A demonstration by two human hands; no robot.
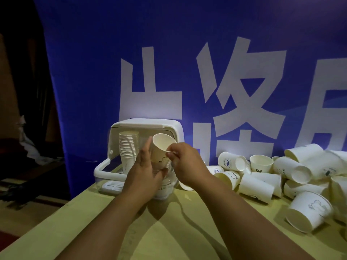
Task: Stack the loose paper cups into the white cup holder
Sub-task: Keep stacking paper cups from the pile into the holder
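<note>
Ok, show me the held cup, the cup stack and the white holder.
held cup (163,143): head view, inside its open mouth.
cup stack (128,147): head view, stacked rims.
white holder (150,123): head view, top edge.

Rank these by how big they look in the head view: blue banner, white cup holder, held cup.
Largest: blue banner.
Then: white cup holder.
Smallest: held cup, pinched by the right hand.

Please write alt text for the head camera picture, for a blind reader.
A right hand pinches a paper cup by its rim at the open white cup holder; the left hand, fingers straight, is beside the cup. A stack of cups stands inside, and loose cups lie on the table.
</note>
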